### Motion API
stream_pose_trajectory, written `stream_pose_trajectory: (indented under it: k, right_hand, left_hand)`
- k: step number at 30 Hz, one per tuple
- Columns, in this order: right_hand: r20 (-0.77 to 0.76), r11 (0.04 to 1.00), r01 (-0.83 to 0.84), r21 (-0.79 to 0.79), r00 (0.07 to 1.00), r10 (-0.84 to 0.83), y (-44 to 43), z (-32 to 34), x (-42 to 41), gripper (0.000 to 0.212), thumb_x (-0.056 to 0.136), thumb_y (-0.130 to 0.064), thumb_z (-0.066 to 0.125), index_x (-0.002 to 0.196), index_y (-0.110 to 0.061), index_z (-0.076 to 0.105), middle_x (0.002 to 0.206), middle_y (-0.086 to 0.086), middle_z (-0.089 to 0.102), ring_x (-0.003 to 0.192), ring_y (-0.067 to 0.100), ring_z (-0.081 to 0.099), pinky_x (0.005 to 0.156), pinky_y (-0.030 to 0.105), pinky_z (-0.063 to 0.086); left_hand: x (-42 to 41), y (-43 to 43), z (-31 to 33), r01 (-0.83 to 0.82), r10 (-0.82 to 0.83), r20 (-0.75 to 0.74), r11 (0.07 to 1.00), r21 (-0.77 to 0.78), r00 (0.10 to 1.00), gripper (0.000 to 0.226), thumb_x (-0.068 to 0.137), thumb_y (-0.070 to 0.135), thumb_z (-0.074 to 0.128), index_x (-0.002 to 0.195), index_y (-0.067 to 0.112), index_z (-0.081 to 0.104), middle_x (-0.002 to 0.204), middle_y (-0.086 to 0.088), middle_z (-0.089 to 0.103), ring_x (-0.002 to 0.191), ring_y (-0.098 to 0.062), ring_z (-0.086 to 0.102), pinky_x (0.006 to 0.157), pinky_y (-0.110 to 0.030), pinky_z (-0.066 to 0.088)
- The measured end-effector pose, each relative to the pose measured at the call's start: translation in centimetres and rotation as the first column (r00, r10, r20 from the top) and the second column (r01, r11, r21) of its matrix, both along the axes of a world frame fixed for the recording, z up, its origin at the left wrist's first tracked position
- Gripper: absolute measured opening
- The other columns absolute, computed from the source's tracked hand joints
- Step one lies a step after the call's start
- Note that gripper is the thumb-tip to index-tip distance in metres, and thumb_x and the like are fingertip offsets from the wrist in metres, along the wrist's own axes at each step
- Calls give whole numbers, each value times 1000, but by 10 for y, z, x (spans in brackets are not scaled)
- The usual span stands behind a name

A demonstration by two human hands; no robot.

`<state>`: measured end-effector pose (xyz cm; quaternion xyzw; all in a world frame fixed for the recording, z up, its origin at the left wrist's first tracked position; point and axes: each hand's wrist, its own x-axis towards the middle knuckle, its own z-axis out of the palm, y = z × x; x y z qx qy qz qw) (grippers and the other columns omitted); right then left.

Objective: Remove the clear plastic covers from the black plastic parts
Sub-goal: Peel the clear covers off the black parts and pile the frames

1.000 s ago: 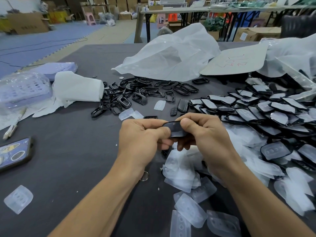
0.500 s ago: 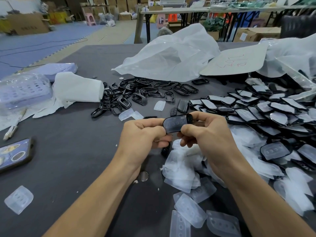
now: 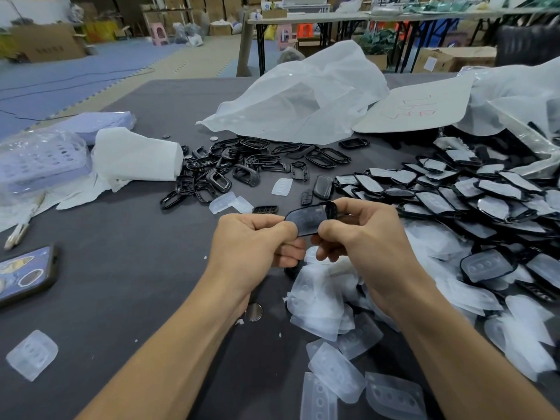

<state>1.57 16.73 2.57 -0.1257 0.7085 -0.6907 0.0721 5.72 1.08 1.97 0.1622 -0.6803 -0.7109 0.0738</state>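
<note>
Since 1 s ago: black part (image 3: 310, 221) has come up from low and edge-on between the hands to face tilted toward the camera. Hands barely shifted.

Grips:
- L hand (image 3: 251, 241) pinches the part's left end, thumb + forefinger.
- R hand (image 3: 363, 237) pinches the right end, forefinger over top edge, thumb under.
- Both grips narrow, closed on the part.
- Part is held above the desk (image 3: 121, 268), over the far edge of the cover heap. Cannot tell if its clear cover is on.

Containers:
- clear bag (image 3: 521, 122), far right, mouth toward centre. Covered parts (image 3: 454, 195) spill from it across the desk.
- white bag (image 3: 297, 101), centre back, slack. Contents not visible.
- lilac basket (image 3: 39, 165), far left, wrapped in clear film. Contents unclear.

Counts:
- part in hand: 1.
- removed covers (image 3: 327, 310), heaped under R wrist: too many to count.
- stray cover (image 3: 31, 354), near left: 1. 3 more lie by the frames.
- black frames (image 3: 242, 165), bare, centre back: heap, uncounted.
- phone (image 3: 27, 274): 1.
- coin cell (image 3: 253, 312), beside L wrist: 1.
- card sheet (image 3: 415, 110) w/ red writing: 1.
</note>
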Motion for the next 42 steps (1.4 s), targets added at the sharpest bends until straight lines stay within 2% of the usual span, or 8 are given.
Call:
stream_pose_trajectory:
  k: [10,15,23,26,31,35,38,42]
  right_hand:
    - [26,999,41,18,999,-41,0,-2,-1,22,89,8,62,77,-9,71,67,16,72,53,20,63,54,33,46]
    - [-323,919,172,354,945,-52,3,-1,3,48,78,-17,80,118,-40,69,104,-24,72,85,-2,66,75,14,52]
    - [-370,861,171,478,929,21,14,3,-4,33,69,-20,89,98,-34,81,84,-19,74,86,0,66,76,10,48]
    - [-405,807,330,490,906,-125,39,10,-18,36,73,-27,90,107,-33,79,91,-24,73,94,-11,65,82,1,45]
    - [-541,429,749,505,662,-519,64,16,-26,71,81,-37,85,143,-18,56,130,14,64,134,32,45,112,47,34]
    - [-593,566,601,564,772,-229,24,0,-12,48,87,-25,79,132,-20,65,130,3,65,131,22,43,109,33,27]
    - [-495,618,408,672,868,-35,4,-14,-13,49,97,-30,64,145,-25,56,147,-3,56,137,9,25,116,30,18]
    - [-389,503,284,817,914,117,0,-31,-24,59,104,-49,43,159,-30,32,164,-7,36,152,15,20,120,32,4]
  left_hand:
    - [-3,2,-3,-74,74,-26,997,4,997,12,86,-2,71,94,-1,79,64,-12,74,49,-15,66,50,-21,53]
    - [-4,1,-3,-79,80,-29,997,16,996,16,85,-5,68,87,4,81,65,-14,74,48,-15,65,46,-21,51]
    - [-6,2,-9,2,-2,-9,1000,11,1000,23,89,-1,67,98,17,80,67,-16,74,49,-18,64,48,-23,52]
    - [-7,2,-13,-7,7,-32,1000,6,999,12,91,12,74,99,19,80,66,-16,73,47,-20,61,47,-24,50]
    - [-11,-2,-17,-102,94,-60,986,-135,994,13,90,15,76,87,26,82,63,-8,74,47,-16,61,49,-23,50]
    - [-18,-11,-17,-291,236,-171,761,-580,957,14,87,31,73,81,41,80,57,21,67,54,2,61,59,-16,43]
    - [-34,-19,-15,-347,264,-232,598,-722,936,17,87,31,68,91,45,78,62,20,66,73,-2,61,76,-26,47]
    - [-82,-23,-17,-299,105,-282,443,-845,954,35,94,26,65,127,31,72,126,9,71,124,-15,50,113,-34,34]
